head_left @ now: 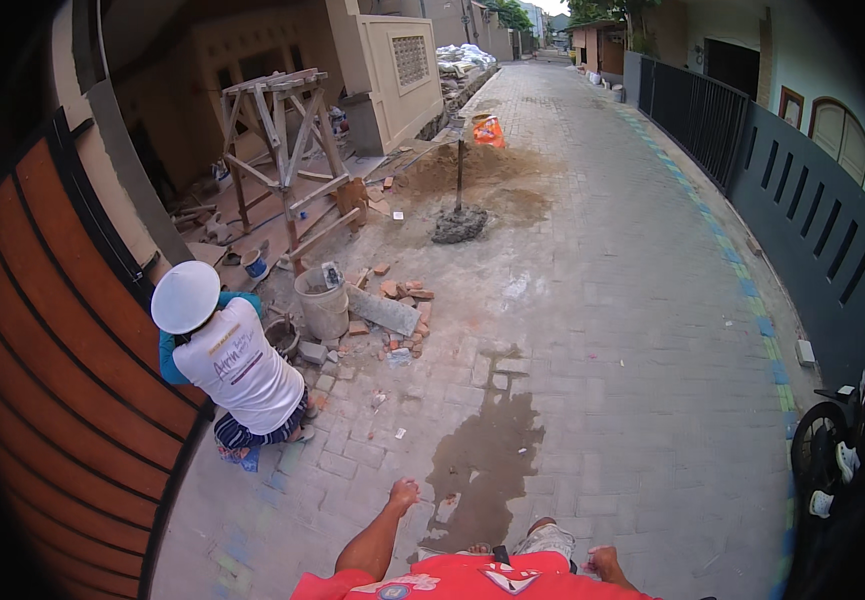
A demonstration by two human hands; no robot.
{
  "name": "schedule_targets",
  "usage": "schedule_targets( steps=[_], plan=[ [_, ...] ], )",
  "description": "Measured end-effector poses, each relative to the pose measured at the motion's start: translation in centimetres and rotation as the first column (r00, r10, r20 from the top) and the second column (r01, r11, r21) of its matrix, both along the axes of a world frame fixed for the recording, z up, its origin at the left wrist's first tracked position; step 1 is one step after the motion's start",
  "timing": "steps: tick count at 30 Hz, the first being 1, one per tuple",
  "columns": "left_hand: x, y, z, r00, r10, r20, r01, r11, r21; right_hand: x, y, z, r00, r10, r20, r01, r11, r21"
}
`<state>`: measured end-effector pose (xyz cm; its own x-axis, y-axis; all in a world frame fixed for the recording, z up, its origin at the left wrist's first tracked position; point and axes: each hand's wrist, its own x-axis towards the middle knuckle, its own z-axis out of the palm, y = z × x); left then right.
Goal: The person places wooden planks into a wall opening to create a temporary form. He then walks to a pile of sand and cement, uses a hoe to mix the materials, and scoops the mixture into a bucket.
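Both hands hang free of any tool as the person stands on the paved lane. Left hand (404,493) swings forward over the paving, fingers loosely curled into a soft fist around nothing; right hand (604,562) sits low by the red shirt, only partly in view, so whether it is relaxed or curled cannot be told, though nothing shows in it. Just beyond the left hand, a dark wet patch (482,455) spreads over the paving blocks (632,330), running along the joints as spilled water would.

Further off to the left, a co-worker in a white hard hat (185,296) squats by the orange-brown gate (52,380), with loose blocks lifted out around the feet. A grey bucket (323,305), broken bricks (404,292) and a concrete slab piece (382,310) lie close by, within that worker's reach. Up the lane, a shovel (458,170) stands upright in a mound of wet mortar (458,225) beside a sand heap (467,165), stuck there so the handle stays easy to grab. A wooden trestle (277,140) stands under the porch, and a motorbike wheel (818,445) shows at the right edge.
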<state>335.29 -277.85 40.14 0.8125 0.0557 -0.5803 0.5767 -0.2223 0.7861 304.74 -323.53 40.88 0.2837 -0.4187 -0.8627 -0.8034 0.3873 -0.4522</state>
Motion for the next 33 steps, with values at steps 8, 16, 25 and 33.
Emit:
schedule_targets(
  steps=[8, 16, 25, 33],
  plan=[
    [38.1, -26.8, 11.2, 0.882, -0.092, 0.462, 0.169, 0.977, -0.129, 21.6, -17.1, -6.6, 0.983, -0.137, -0.120, 0.146, 0.987, 0.070],
    [30.1, -26.7, -8.5, 0.847, -0.481, -0.228, 0.529, 0.807, 0.263, 57.9, -37.4, 2.3, 0.993, 0.054, 0.104, -0.032, 0.979, -0.201],
    [50.1, -30.1, -6.7, 0.691, 0.140, -0.709, 0.090, 0.957, 0.276, 91.7, -52.3, -4.6, 0.994, 0.032, 0.105, -0.002, 0.960, -0.279],
    [108.7, -49.0, -0.1, 0.988, 0.032, 0.149, -0.068, 0.966, 0.247, 110.7, -50.4, -2.1, 0.994, 0.015, -0.106, -0.016, 1.000, -0.011]
  ],
)
